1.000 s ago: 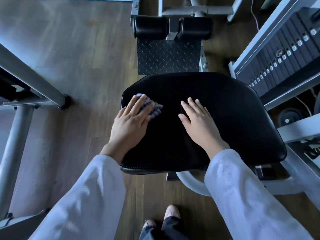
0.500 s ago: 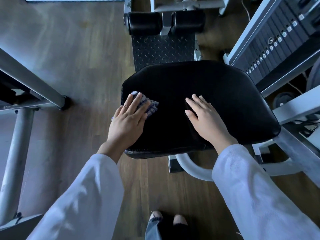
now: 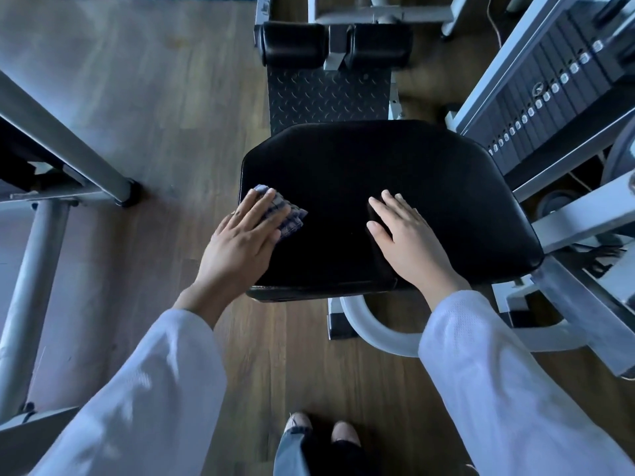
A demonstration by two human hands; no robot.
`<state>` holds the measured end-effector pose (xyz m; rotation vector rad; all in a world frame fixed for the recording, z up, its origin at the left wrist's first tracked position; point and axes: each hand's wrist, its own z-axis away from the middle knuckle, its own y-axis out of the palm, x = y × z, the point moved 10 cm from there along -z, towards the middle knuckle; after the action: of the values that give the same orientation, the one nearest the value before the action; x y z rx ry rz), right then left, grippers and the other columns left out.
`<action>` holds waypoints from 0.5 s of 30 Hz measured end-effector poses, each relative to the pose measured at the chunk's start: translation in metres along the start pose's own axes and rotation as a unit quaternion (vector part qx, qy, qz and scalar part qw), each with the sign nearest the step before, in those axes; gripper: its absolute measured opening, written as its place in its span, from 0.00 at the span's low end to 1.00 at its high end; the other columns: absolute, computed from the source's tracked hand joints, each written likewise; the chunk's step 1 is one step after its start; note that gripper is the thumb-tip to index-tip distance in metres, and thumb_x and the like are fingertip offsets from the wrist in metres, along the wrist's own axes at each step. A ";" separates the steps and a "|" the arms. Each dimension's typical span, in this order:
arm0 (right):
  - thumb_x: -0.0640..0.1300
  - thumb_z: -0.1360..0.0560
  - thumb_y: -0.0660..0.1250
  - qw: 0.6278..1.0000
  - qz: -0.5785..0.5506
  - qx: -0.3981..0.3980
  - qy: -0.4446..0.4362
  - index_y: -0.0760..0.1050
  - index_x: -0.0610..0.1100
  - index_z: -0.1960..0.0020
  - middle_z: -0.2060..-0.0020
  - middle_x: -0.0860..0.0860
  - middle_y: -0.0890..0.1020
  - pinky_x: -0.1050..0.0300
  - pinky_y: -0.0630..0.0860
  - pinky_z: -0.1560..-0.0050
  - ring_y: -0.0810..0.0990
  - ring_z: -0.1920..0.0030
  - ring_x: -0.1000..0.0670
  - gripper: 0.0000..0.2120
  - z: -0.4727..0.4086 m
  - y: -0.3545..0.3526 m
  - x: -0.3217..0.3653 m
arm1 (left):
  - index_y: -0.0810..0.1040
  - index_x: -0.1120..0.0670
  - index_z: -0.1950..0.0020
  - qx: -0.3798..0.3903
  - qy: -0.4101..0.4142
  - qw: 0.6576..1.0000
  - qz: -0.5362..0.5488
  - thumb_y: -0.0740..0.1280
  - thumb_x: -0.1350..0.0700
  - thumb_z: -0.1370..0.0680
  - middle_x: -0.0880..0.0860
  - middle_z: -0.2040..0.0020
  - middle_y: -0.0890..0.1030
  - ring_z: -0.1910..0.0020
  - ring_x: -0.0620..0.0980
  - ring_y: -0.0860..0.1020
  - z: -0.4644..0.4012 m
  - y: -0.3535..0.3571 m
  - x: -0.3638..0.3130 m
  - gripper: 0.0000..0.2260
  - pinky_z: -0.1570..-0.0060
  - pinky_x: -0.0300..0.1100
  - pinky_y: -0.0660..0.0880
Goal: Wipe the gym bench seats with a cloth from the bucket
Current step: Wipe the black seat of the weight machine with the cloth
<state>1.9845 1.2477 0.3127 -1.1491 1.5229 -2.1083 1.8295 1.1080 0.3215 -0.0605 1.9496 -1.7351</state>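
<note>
On the black seat [image 3: 395, 187], at its left edge, the left hand [image 3: 240, 245] lies flat with fingers spread, pressing a checked cloth [image 3: 288, 214] onto the padding. The right hand [image 3: 409, 235] rests open and empty, palm down, near the seat's front middle.

The weight stack [image 3: 549, 94] bears small labels, too blurred to read.

Left hand [image 3: 240, 242] flat, fingers spread, palm down pressing checked cloth [image 3: 287, 214]; right hand [image 3: 407, 237] flat, palm down, fingers together.
</note>
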 end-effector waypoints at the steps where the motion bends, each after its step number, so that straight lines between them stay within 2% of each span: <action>1: 0.48 0.19 0.53 1.000 -0.001 -0.002 -0.001 0.57 0.48 0.27 0.25 0.49 0.56 0.56 0.47 0.28 0.50 0.25 0.51 0.22 0.001 0.000 0.000 | 0.69 0.51 0.30 -0.010 0.016 1.000 -0.008 0.46 0.46 0.23 0.52 0.26 0.64 0.26 0.49 0.55 0.004 0.000 -0.009 0.25 0.31 0.47 0.58; 5: 0.50 0.20 0.53 1.000 0.005 0.004 -0.005 0.57 0.49 0.27 0.25 0.49 0.56 0.57 0.47 0.28 0.50 0.25 0.52 0.22 0.002 -0.002 -0.004 | 0.73 0.51 0.33 -0.016 0.130 0.991 -0.005 0.52 0.52 0.21 0.52 0.29 0.69 0.28 0.52 0.62 0.030 0.009 -0.064 0.19 0.34 0.47 0.63; 8: 0.51 0.20 0.54 1.000 0.018 -0.003 0.004 0.58 0.49 0.27 0.25 0.49 0.56 0.55 0.48 0.28 0.50 0.25 0.51 0.22 0.002 -0.007 -0.013 | 0.73 0.50 0.33 0.006 0.155 0.988 0.005 0.52 0.52 0.21 0.51 0.29 0.69 0.28 0.52 0.62 0.024 0.011 -0.065 0.19 0.35 0.46 0.66; 11: 0.51 0.20 0.54 0.999 0.018 -0.018 0.024 0.59 0.49 0.27 0.25 0.48 0.56 0.53 0.48 0.28 0.50 0.25 0.50 0.22 0.005 -0.013 -0.025 | 0.71 0.50 0.32 0.005 0.067 0.998 -0.007 0.50 0.51 0.22 0.53 0.28 0.67 0.27 0.54 0.60 -0.002 0.007 -0.036 0.22 0.36 0.49 0.67; 13: 0.51 0.20 0.54 0.999 0.014 -0.023 0.032 0.59 0.49 0.27 0.26 0.48 0.57 0.53 0.48 0.28 0.50 0.25 0.50 0.22 0.005 -0.014 -0.029 | 0.67 0.49 0.29 0.013 -0.022 0.999 -0.020 0.46 0.48 0.23 0.50 0.25 0.60 0.25 0.51 0.54 -0.013 0.008 -0.026 0.24 0.32 0.49 0.61; 15: 0.50 0.20 0.54 0.999 0.003 -0.032 0.043 0.60 0.47 0.28 0.26 0.47 0.57 0.52 0.48 0.28 0.51 0.25 0.49 0.21 0.005 -0.014 -0.029 | 0.63 0.48 0.27 0.022 -0.052 0.998 -0.010 0.41 0.44 0.24 0.49 0.24 0.56 0.24 0.49 0.50 -0.015 0.012 -0.046 0.28 0.31 0.47 0.56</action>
<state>2.0095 1.2684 0.3134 -1.0863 1.6405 -2.1461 1.8663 1.1402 0.3273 -0.1528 1.8419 -1.7507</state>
